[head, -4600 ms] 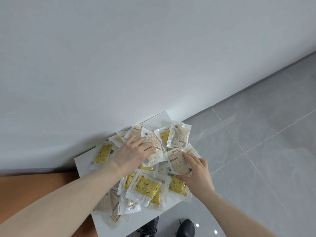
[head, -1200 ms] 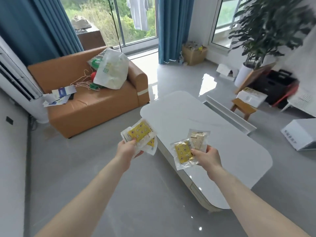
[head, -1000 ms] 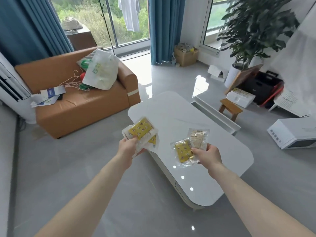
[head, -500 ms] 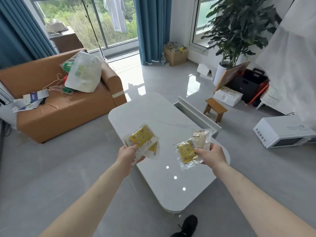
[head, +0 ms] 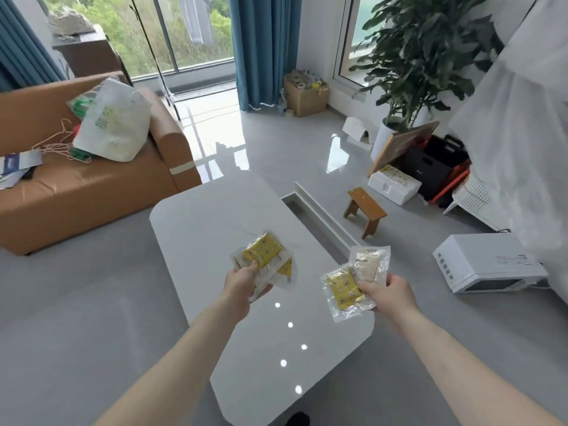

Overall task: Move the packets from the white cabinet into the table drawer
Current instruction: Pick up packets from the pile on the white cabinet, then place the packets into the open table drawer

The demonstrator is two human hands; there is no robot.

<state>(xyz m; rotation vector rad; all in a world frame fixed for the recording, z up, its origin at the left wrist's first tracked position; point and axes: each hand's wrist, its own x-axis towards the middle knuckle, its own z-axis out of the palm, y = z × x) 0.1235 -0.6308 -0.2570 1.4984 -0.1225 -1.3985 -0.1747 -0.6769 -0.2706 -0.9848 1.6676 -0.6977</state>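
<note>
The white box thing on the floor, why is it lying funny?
The white microwave-like box sits on the grey floor, not a counter. Nearby, the white table's drawer stands pulled open.

Grey glossy floor tiles (head: 92,302) around me, ceiling lights mirrored in white surface (head: 215,229). Tan sofa (head: 92,192) to my left, white bag (head: 113,127) on it. Blue curtain (head: 261,47) beside bright window (head: 172,32). Potted plant (head: 430,50), wooden stool (head: 365,210), white microwave (head: 485,262) to my right.
</note>
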